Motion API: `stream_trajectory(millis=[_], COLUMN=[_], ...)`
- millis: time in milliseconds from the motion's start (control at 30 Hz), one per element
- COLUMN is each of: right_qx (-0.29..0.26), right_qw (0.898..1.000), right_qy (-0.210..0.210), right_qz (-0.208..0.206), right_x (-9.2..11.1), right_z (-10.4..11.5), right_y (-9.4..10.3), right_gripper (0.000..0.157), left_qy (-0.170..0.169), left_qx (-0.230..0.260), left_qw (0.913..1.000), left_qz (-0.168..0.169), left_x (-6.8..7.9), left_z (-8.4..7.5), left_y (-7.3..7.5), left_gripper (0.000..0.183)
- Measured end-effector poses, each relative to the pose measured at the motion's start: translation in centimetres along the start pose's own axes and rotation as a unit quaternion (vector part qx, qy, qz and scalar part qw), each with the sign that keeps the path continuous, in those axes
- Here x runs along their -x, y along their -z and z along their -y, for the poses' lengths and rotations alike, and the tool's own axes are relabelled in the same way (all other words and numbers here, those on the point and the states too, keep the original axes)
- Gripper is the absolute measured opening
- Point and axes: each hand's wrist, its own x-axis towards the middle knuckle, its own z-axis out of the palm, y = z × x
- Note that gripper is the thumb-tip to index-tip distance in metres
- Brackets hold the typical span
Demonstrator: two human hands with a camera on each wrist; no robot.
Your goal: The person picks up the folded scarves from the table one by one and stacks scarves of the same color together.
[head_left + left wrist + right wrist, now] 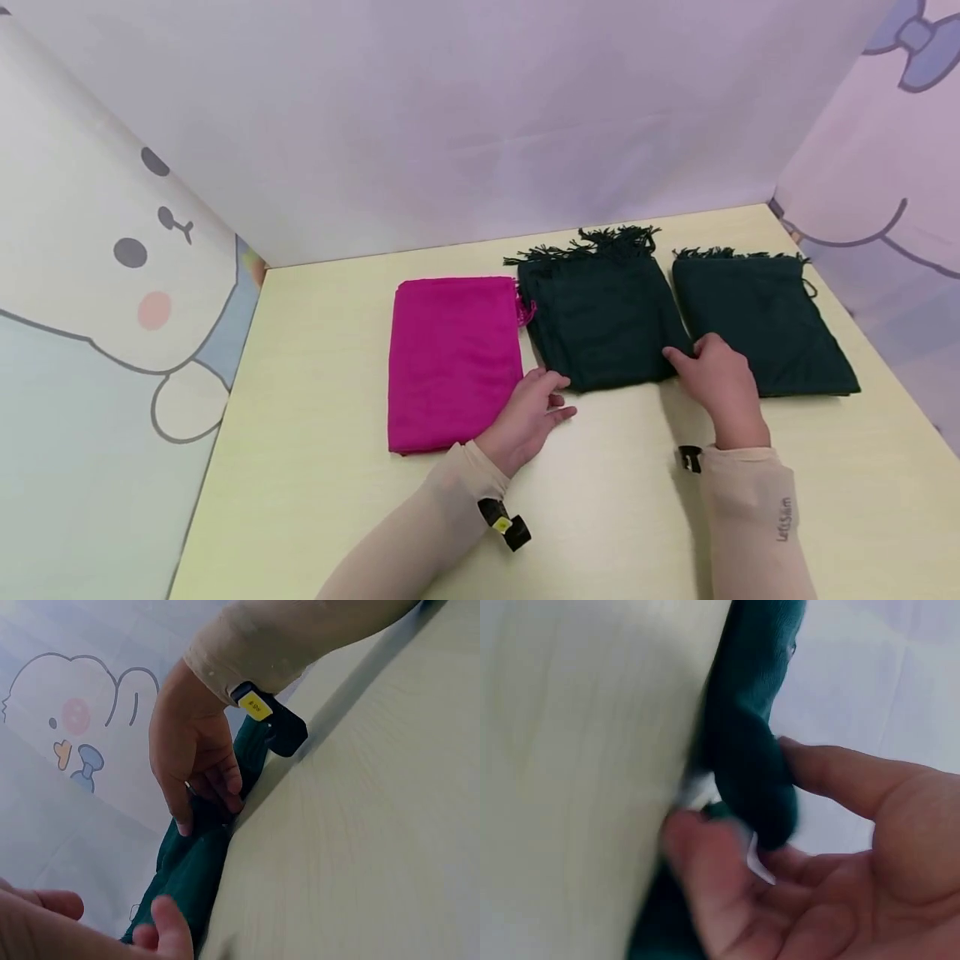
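A folded dark green fringed scarf (607, 321) lies in the middle of the row, its fringe toward the back wall. My right hand (718, 383) pinches its near right corner; in the right wrist view the thumb (840, 772) presses one side of the fold of green cloth (754, 765), with fingers curled at its other side. At the near left corner is my left hand (528, 417), fingers loosely extended and parted, fingertips right at the scarf's edge. Its forearm side overlaps a folded magenta scarf (453, 358) in the head view.
Another folded dark green scarf (765, 325) with fringe lies at the right, beside my right hand. All rest on a pale wooden table (315, 375). A pale cloth wall (480, 125) stands behind it, with cartoon-printed panels (112, 250) at the sides.
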Motion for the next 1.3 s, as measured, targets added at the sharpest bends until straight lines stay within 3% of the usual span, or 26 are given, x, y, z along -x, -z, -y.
stream_trajectory(millis=[67, 167, 267, 467, 533, 733, 800, 933, 1033, 1200, 1300], right_qx=[-0.061, -0.149, -0.214, -0.377, -0.399, -0.325, -0.314, -0.306, -0.327, -0.395, -0.415], right_qw=[0.998, 0.989, 0.977, 0.926, 0.917, 0.945, 0.949, 0.952, 0.945, 0.918, 0.909], right_qy=[-0.002, -0.008, -0.005, 0.011, 0.012, 0.007, 0.001, -0.008, -0.014, -0.014, -0.014], right_qz=[-0.005, 0.003, 0.011, 0.010, 0.010, 0.024, 0.029, 0.029, 0.029, 0.036, 0.040], right_x=[0.0, 0.1, 0.2, 0.1, 0.1, 0.1, 0.2, 0.5, 0.5, 0.6, 0.8], right_z=[-0.1, -0.3, -0.4, -0.4, -0.4, -0.6, -0.7, -1.2, -1.8, -2.7, -3.0], right_y=[0.0, 0.2, 0.3, 0.4, 0.4, 0.6, 0.8, 1.2, 1.4, 1.4, 1.3], right_gripper=[0.059, 0.064, 0.076, 0.077, 0.077, 0.086, 0.086, 0.067, 0.051, 0.038, 0.034], left_qy=[0.034, 0.079, 0.093, 0.094, 0.091, 0.082, 0.081, 0.075, 0.070, 0.063, 0.058], left_qx=[0.015, 0.021, 0.020, 0.028, 0.028, 0.048, 0.055, 0.066, 0.069, 0.065, 0.059], left_qw=[0.9990, 0.9953, 0.9938, 0.9946, 0.9950, 0.9952, 0.9949, 0.9943, 0.9942, 0.9946, 0.9952], left_qz=[0.024, 0.053, 0.057, 0.035, 0.030, 0.025, 0.028, 0.037, 0.042, 0.049, 0.052], left_x=[-0.1, -0.2, -0.5, -1.3, -1.5, -1.6, -1.5, -1.3, -1.0, -0.5, -0.3], left_z=[-0.2, -0.4, -0.5, -0.3, -0.1, 0.0, 0.0, -0.1, -0.2, -0.3, -0.3], left_y=[0.2, 0.4, 0.5, 0.6, 0.5, 0.5, 0.5, 0.5, 0.4, 0.5, 0.6], left_gripper=[0.017, 0.030, 0.041, 0.040, 0.035, 0.024, 0.022, 0.019, 0.018, 0.016, 0.016])
